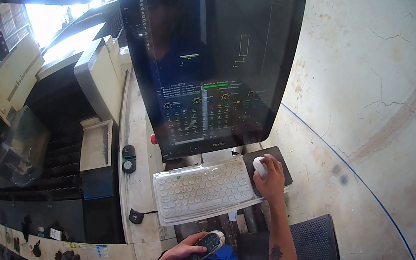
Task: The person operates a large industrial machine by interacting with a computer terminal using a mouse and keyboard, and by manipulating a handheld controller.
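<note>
My right hand (272,183) rests over a white computer mouse (260,166), fingers curled round it, on a dark mouse pad (284,161). Left of the pad lies a white keyboard (203,187) with round keys under a clear plastic cover. Close to my body, below the keyboard, my left hand (188,247) is closed round a dark handheld remote (208,243) with rows of buttons. Above the keyboard stands a large dark monitor (214,64) showing green lines, dials and icons.
Left of the monitor is a large cream machine (101,75) with a dark slatted bed (57,148). Two small dark tape measures, one near (136,216) and one farther (128,159), lie on its ledge. A blue hose (366,180) crosses the cracked floor; a black textured mat (315,249) lies at right.
</note>
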`<state>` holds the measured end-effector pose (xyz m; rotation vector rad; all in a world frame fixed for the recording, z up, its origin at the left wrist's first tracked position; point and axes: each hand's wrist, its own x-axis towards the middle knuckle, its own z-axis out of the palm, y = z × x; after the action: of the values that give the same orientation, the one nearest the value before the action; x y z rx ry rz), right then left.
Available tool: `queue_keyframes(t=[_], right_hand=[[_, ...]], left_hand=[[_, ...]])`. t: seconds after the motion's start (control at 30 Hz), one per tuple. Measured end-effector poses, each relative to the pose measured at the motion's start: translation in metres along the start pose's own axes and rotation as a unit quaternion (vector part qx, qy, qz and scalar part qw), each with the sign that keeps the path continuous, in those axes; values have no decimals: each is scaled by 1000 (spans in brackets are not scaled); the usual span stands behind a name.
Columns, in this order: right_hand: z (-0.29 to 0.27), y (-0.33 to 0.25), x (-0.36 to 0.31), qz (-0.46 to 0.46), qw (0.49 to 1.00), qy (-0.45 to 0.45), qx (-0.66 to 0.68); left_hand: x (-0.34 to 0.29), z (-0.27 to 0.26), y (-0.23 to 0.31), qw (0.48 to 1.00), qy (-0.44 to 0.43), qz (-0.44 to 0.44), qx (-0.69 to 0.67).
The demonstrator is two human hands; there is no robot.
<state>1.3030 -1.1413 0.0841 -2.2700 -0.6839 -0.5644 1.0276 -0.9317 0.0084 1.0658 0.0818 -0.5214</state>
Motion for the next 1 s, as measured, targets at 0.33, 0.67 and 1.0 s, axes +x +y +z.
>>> queue_keyframes(t=[0.33,0.67,1.0], right_hand=[[-6,-5,-1,-17,1000,-8,-7],[-3,-5,1,-34,999,0,-36],[-1,-6,-2,-20,999,-9,-39]], left_hand=[[3,-1,2,999,-29,1,-15],[-1,2,13,999,-24,27,9],[-4,9,18,1000,-10,10,2]])
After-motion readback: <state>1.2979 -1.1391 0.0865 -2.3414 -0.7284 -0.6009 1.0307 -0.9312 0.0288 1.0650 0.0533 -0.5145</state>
